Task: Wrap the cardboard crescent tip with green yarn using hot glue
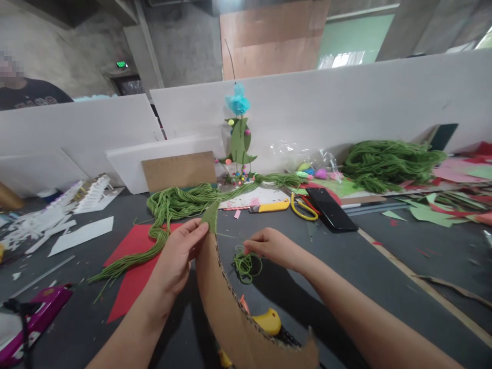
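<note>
My left hand (182,248) pinches a curved, crescent-like piece of cardboard (219,302) near its upper tip. That tip is wrapped in green yarn (210,212). To the right, my right hand (272,246) is closed, its fingertips pinching a small loose bundle of green yarn (246,266). A thin strand runs from the wrapped tip toward the right hand. Below the cardboard's inner edge lies a yellow-handled tool (269,322), partly covered by the cardboard. Left of the left hand, a thick green yarn skein (180,202) trails over a red paper sheet (126,277).
Behind are a yellow cutter knife (271,206), yellow scissors (302,209) and a black phone (331,209). A decorated green figure (241,141) stands by the white partition (307,107). A purple glue gun (42,312) lies at left. Paper scraps (434,210) cover the right. A person stands beyond the partition.
</note>
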Motion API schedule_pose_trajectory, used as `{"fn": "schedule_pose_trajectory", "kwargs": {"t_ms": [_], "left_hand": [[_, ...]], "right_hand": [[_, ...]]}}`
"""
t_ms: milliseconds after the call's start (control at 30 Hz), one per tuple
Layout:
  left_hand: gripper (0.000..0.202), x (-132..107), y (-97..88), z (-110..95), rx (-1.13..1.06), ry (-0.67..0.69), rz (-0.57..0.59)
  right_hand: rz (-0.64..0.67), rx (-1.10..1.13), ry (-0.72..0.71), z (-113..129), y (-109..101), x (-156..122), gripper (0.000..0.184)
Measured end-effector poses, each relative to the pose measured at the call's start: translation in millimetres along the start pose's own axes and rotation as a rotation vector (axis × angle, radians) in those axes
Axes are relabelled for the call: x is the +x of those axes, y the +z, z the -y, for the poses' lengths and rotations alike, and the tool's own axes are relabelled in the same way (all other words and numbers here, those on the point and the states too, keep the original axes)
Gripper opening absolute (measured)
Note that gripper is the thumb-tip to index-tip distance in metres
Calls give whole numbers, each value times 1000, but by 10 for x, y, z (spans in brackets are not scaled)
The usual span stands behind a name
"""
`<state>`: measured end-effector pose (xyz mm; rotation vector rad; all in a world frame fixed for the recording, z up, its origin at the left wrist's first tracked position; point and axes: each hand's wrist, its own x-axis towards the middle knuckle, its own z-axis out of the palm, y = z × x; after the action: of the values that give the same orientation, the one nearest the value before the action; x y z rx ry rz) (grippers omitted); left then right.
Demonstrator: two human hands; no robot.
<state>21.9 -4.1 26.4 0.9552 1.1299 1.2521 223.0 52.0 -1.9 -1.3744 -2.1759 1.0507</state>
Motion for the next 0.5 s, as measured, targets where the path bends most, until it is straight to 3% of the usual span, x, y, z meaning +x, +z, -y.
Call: {"fn": "schedule_pose_trajectory", "kwargs": {"t_ms": [67, 133, 200, 333, 500], "left_hand": [[21, -3, 35, 27, 38, 10, -22], [22, -5, 62, 59, 72, 69, -65], [21, -9, 83, 92, 111, 138, -84], [19, -32, 109, 149, 218, 200, -68], [22, -40, 108, 172, 358, 218, -96]], "right_hand": [[-47, -14, -39, 9, 3, -6, 22], [-146, 39, -117, 70, -11, -47, 47], [-229, 224, -213, 169, -13, -111, 51], [-58, 597, -235, 333, 106, -206, 21], [-68, 494, -155, 356, 278, -208, 21]]}}
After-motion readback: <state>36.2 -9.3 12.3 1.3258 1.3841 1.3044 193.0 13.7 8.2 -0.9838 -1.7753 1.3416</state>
